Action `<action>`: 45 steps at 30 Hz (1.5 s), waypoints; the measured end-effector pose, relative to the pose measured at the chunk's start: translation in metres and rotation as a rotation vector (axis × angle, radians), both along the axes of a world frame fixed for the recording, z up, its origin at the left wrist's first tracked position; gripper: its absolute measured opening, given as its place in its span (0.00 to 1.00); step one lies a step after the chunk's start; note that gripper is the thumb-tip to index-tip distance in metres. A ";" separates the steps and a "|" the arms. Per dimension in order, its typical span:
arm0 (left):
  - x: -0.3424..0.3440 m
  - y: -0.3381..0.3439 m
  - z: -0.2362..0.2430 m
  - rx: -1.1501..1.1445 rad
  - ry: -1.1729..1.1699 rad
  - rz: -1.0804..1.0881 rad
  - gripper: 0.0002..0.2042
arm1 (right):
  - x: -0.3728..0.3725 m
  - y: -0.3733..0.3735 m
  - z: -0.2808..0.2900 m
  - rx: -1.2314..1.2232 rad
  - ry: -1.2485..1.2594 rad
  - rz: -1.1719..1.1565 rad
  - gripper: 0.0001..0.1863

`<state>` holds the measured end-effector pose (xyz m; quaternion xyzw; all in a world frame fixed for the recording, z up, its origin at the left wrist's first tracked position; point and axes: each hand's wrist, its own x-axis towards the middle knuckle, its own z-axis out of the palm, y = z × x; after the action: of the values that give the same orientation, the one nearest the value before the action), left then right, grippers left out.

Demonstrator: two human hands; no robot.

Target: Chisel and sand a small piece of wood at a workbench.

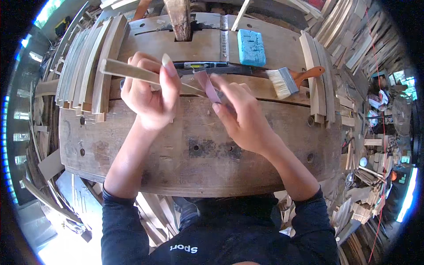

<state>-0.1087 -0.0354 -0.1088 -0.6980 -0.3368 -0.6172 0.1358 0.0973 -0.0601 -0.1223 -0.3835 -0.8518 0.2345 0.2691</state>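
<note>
My left hand (149, 97) is closed around a thin wooden strip (126, 70), which slants from upper left down to the right across the front of the fingers. At the strip's right end, my right hand (245, 108) pinches a folded piece of purplish sandpaper (210, 88) between thumb and fingers. The sandpaper is at or against the strip's narrow tip; whether it wraps around it I cannot tell. Both hands are above the wooden workbench (176, 172). Beyond them a dark bar with a yellow-green level vial (194, 65) lies across the bench.
A blue block (251, 47) sits on the bench's far part. To the right a wooden-handled paintbrush (287, 84) rests near stacked wood strips (314, 66). More strips (95, 62) lie at the left edge. An upright wooden post (178, 20) rises from a bench slot.
</note>
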 end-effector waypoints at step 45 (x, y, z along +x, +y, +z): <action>-0.006 0.007 -0.012 -0.405 -0.222 -0.409 0.19 | -0.016 0.024 -0.012 0.096 0.143 -0.221 0.12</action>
<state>-0.1147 -0.0282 -0.1211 -0.6925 -0.3185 -0.6244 -0.1707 0.0814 -0.0361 -0.1348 -0.4437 -0.7933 0.1893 0.3715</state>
